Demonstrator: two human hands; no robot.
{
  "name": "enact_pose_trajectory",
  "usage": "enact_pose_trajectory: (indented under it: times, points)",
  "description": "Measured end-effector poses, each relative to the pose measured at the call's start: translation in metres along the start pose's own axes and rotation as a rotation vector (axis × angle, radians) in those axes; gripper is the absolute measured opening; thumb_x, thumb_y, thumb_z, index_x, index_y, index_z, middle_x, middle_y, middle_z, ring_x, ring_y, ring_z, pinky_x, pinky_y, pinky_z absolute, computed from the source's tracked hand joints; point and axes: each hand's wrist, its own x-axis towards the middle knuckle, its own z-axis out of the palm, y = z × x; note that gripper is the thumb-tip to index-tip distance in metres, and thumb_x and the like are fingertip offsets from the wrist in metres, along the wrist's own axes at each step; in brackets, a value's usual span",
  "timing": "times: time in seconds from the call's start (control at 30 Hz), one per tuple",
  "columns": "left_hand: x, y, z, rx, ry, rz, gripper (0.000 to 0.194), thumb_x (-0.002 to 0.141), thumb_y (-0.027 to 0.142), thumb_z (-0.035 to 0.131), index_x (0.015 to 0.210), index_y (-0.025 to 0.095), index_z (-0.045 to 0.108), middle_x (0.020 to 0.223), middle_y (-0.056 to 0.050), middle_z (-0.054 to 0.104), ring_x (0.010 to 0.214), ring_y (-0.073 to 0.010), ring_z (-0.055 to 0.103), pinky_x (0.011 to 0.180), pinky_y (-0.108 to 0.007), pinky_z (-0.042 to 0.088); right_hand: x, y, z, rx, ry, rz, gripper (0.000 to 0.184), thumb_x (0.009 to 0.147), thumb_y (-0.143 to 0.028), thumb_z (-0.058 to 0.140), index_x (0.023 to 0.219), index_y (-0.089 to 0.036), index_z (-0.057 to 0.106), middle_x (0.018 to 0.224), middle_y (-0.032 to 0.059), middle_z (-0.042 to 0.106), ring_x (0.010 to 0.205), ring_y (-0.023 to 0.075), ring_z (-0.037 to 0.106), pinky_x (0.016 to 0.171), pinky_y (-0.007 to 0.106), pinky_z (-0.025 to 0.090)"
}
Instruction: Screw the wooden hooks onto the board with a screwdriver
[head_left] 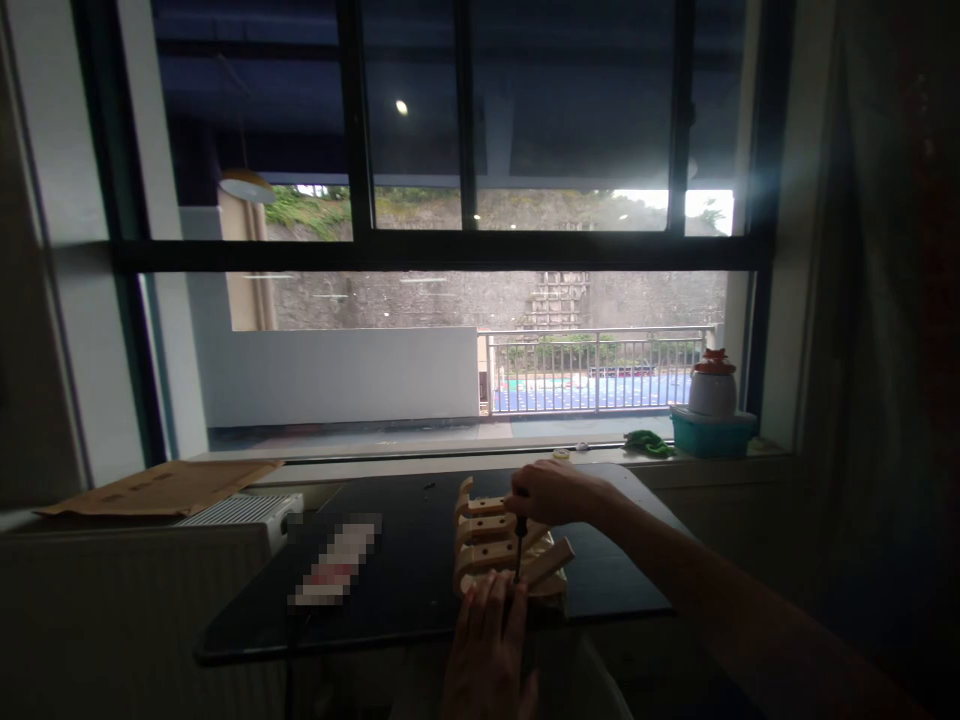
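My right hand point(541, 492) is closed around the handle of a screwdriver point(520, 545), which points straight down with a thin dark shaft. Its tip meets the near end of a light wooden piece with curved, hook-like slats point(480, 552) and dark holes along them. My left hand point(487, 635) lies palm down at the near end of this piece, its fingers stretched out and touching the wood beside the screwdriver tip. A short wooden bar point(551, 562) sticks out at an angle on the right. Whatever screw sits under the tip is hidden.
The wooden piece rests on a dark table point(405, 600) with a blurred-out flat item point(336, 565) on the left. A tape roll point(561, 455), green cloth point(649, 443) and teal box point(712, 432) with a white jar point(712, 392) are by the window. A radiator point(135, 570) stands left.
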Motion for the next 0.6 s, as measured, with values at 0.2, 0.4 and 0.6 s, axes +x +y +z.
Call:
enact_pose_trajectory:
  times: [0.2,0.4,0.6]
  points:
    - [0.0,-0.001,0.001,-0.01,-0.001,0.004,0.074,0.068,0.021,0.056,0.139,0.019,0.036,0.142,-0.011,0.042,0.13,-0.0314,0.037,0.105,-0.042,0.034,-0.002,0.0,-0.01,0.007,-0.013,-0.072,0.023,0.083,-0.031,0.048,0.092,-0.021,0.067,0.083,0.0023,0.068,0.069,0.0133,0.057,0.058,0.023,0.035]
    - [0.002,0.004,-0.019,-0.083,-0.116,-0.046,0.072,0.072,0.021,0.054,0.141,0.019,0.034,0.145,-0.011,0.038,0.134,-0.0307,0.031,0.107,-0.045,0.031,-0.001,-0.003,-0.002,0.029,-0.006,-0.068,0.028,0.088,-0.033,0.043,0.096,-0.016,0.065,0.085,0.0051,0.068,0.071,0.0137,0.058,0.06,0.023,0.036]
    - [0.003,0.003,-0.016,-0.097,-0.117,-0.052,0.072,0.071,0.02,0.055,0.14,0.019,0.035,0.145,-0.011,0.037,0.133,-0.0313,0.032,0.107,-0.046,0.031,0.0,0.0,0.002,0.001,0.006,-0.03,0.033,0.09,-0.037,0.041,0.092,-0.015,0.065,0.081,0.0073,0.067,0.066,0.0144,0.057,0.055,0.024,0.034]
